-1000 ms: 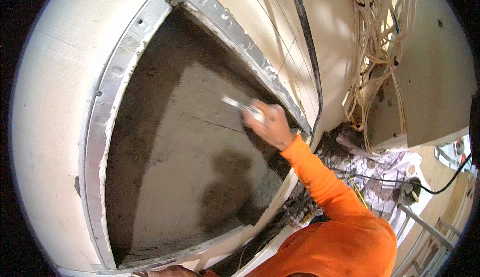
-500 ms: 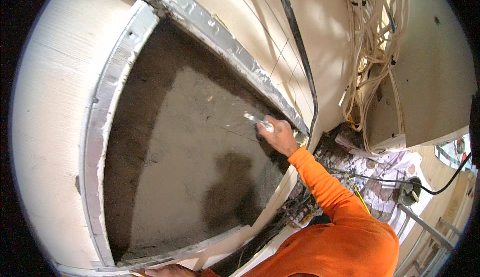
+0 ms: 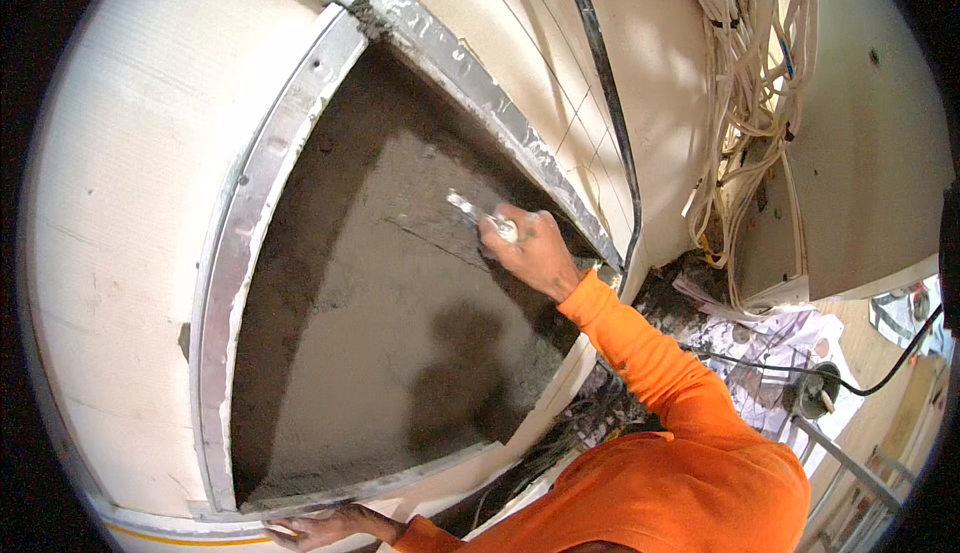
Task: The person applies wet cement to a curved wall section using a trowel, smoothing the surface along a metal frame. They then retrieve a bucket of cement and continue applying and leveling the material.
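Observation:
My right hand [image 3: 530,251] is closed around the plaster-smeared handle of a trowel [image 3: 465,205], against a grey mortar surface [image 3: 370,283]. Most of the blade is hard to make out. Light metal strips [image 3: 245,188] frame this recessed patch, with mortar stuck at their upper corner. A thin dark line or ridge runs across the mortar near the trowel. At the lower edge, my left hand [image 3: 325,528] has its fingers bent at a grey strip with a yellow line [image 3: 190,539]; its fingertips are partly hidden.
A black cable [image 3: 603,73] runs down the pale wall beside the patch. Bundled white cables [image 3: 745,103] hang at the upper right. Below lie stained sheets [image 3: 750,358], a dark bucket [image 3: 818,388] and a metal ladder-like frame [image 3: 850,463].
My right hand has moved up and left over the mortar with the trowel. The view has shifted, and more of my left hand and the yellow-lined strip now shows.

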Available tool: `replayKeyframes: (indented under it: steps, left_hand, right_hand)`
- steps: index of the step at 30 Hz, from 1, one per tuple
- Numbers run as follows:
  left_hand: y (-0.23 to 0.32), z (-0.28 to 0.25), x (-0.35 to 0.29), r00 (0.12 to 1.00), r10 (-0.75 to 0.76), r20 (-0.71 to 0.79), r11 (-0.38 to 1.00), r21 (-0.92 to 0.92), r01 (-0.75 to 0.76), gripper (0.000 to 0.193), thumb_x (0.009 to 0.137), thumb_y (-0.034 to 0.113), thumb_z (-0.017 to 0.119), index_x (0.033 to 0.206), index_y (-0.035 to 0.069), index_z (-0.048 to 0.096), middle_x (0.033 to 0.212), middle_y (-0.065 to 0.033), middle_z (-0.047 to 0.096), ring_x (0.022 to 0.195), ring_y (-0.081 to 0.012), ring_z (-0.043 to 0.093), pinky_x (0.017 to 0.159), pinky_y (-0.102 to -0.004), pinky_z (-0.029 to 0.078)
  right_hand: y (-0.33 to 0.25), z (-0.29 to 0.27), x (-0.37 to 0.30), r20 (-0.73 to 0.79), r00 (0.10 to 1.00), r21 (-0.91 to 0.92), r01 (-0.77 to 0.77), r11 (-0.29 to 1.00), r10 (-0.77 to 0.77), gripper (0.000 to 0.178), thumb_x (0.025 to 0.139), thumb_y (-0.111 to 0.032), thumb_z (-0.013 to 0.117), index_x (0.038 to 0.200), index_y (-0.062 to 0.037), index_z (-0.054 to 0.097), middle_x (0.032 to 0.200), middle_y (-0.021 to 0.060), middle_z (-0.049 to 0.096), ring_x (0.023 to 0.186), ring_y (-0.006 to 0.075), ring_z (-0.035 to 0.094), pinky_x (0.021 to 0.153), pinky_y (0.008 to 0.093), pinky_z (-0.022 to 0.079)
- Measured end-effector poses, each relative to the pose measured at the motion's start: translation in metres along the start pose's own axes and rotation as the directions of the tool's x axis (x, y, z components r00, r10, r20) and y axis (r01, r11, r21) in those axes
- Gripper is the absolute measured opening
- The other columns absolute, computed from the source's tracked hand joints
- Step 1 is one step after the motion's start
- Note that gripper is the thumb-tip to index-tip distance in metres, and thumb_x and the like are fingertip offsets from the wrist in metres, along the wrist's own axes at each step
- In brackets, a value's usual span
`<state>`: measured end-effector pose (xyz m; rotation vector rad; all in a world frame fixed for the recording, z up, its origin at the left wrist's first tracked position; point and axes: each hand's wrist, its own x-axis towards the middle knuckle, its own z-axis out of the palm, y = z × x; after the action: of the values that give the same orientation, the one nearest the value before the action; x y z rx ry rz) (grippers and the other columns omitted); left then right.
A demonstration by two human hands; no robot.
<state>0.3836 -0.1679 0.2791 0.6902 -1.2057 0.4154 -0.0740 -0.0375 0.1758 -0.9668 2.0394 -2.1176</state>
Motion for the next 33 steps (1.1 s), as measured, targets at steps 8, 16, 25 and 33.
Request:
replayKeyframes:
  steps: [8, 16, 25, 33]
  left_hand:
    - [-0.008, -0.004, -0.010, 1.000, -0.007, 0.019, 1.000, 0.024, 0.007, 0.083, 0.099, 0.056, 0.053, 0.153, -0.002, 0.029, 0.154, -0.0264, 0.037, 0.140, -0.0400, 0.041, 0.113, -0.0547, 0.035]
    - [-0.014, -0.003, -0.007, 1.000, -0.006, 0.012, 1.000, -0.010, 0.006, 0.084, 0.099, 0.057, 0.054, 0.152, -0.003, 0.029, 0.153, -0.0279, 0.037, 0.138, -0.0399, 0.044, 0.113, -0.0553, 0.035]
    - [0.001, 0.008, -0.007, 1.000, -0.001, -0.001, 0.994, -0.108, 0.001, 0.071, 0.098, 0.038, 0.058, 0.150, -0.003, 0.033, 0.152, -0.0262, 0.042, 0.136, -0.0374, 0.047, 0.112, -0.0524, 0.039]
    - [0.000, 0.009, -0.005, 0.997, -0.057, -0.048, 0.979, -0.200, 0.047, 0.062, 0.098, 0.023, 0.064, 0.147, -0.003, 0.037, 0.152, -0.0253, 0.043, 0.138, -0.0358, 0.047, 0.113, -0.0518, 0.041]
  right_hand:
    - [-0.009, 0.014, 0.017, -0.152, 0.966, -0.043, 0.206, 0.978, -0.211, 0.027, 0.094, -0.026, 0.068, 0.088, 0.0004, 0.067, 0.064, 0.0236, 0.059, 0.058, 0.0359, 0.066, 0.059, 0.0446, 0.049]
    - [-0.071, 0.007, 0.061, -0.098, 0.957, -0.056, 0.268, 0.962, -0.272, 0.033, 0.092, -0.036, 0.066, 0.092, -0.0034, 0.072, 0.068, 0.0236, 0.066, 0.065, 0.0435, 0.068, 0.067, 0.0507, 0.056]
    - [0.089, 0.012, -0.044, 0.020, 0.994, -0.060, -0.106, 0.993, 0.107, 0.035, 0.090, -0.039, 0.069, 0.101, -0.0066, 0.072, 0.078, 0.0202, 0.070, 0.073, 0.0407, 0.069, 0.070, 0.0486, 0.056]
    - [-0.060, 0.020, 0.042, -0.029, 0.973, -0.086, 0.225, 0.971, -0.228, 0.036, 0.090, -0.041, 0.068, 0.084, -0.0056, 0.067, 0.080, 0.0221, 0.069, 0.076, 0.0432, 0.066, 0.072, 0.0530, 0.054]
